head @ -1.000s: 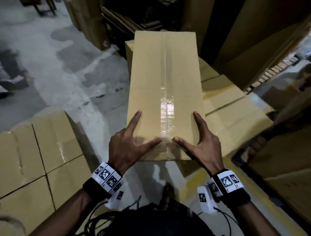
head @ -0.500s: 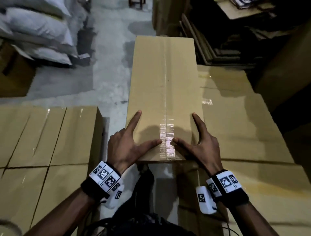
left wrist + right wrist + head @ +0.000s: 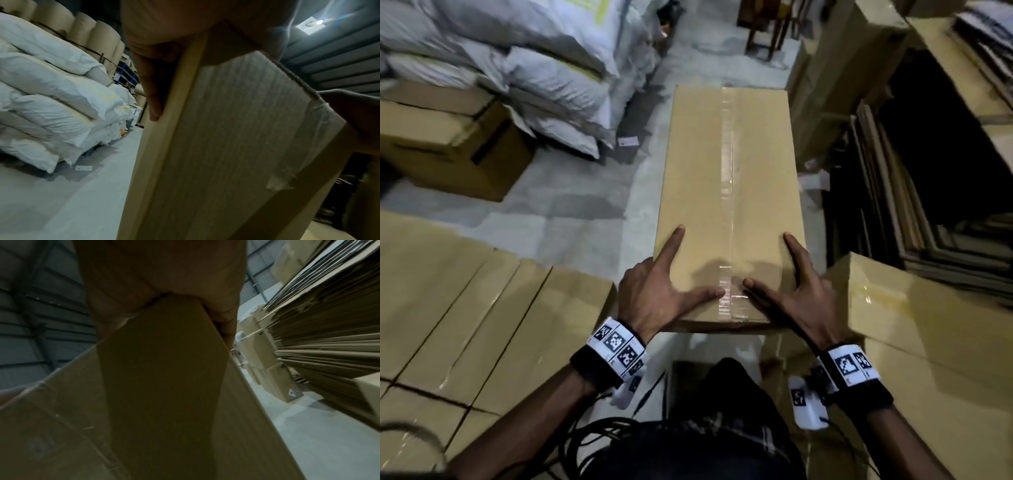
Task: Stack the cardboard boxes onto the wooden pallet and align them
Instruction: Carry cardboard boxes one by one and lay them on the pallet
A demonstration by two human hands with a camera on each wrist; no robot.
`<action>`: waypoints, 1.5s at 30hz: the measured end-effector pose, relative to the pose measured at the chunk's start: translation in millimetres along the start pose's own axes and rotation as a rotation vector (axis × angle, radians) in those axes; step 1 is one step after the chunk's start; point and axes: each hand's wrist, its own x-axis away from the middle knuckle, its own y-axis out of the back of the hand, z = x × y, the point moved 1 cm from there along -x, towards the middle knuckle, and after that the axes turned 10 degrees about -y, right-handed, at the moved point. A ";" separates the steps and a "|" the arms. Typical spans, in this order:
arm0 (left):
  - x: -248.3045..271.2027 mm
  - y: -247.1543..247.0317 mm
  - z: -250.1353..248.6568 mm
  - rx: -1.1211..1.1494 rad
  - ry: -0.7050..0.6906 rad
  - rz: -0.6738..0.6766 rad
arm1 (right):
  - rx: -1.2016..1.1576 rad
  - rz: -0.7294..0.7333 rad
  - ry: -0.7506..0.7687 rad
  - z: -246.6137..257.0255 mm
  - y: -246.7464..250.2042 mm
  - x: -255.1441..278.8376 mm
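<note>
A long cardboard box (image 3: 729, 192) with a clear tape seam down its top is carried lengthwise in front of me, off the floor. My left hand (image 3: 654, 294) grips its near left corner and my right hand (image 3: 801, 298) its near right corner. On both, the index finger and thumb lie on top and the other fingers wrap down the sides. The left wrist view shows the box's end face (image 3: 236, 146) with fingers (image 3: 154, 97) along its edge. In the right wrist view the box (image 3: 164, 386) fills the frame. No pallet is visible.
Stacked taped boxes stand low at the left (image 3: 465, 308) and at the right (image 3: 914, 325). White sacks (image 3: 534, 61) and a brown carton (image 3: 448, 144) lie far left. Flat cardboard sheets (image 3: 893, 205) are piled at the right. Grey concrete floor (image 3: 585, 212) runs ahead.
The held box has swung to the left, away from the stack on the right. White sacks and a carton have come into view. Both hands keep the same grip.
</note>
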 end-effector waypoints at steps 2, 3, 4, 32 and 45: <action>-45.3 3.3 12.2 -0.007 0.032 -0.017 | 0.021 0.028 0.050 20.4 -6.9 -54.2; -65.4 4.8 17.7 -0.014 0.050 -0.023 | 0.026 0.051 0.067 28.4 -11.2 -79.2; -92.0 6.1 25.7 -0.027 0.073 -0.038 | 0.030 0.074 0.094 41.3 -17.4 -112.0; -478.3 189.9 404.8 -0.005 0.927 -0.625 | 0.170 0.741 0.839 592.0 -389.5 -595.5; -482.3 330.5 636.0 -0.069 1.225 -0.771 | 0.321 0.943 1.063 852.3 -614.7 -565.2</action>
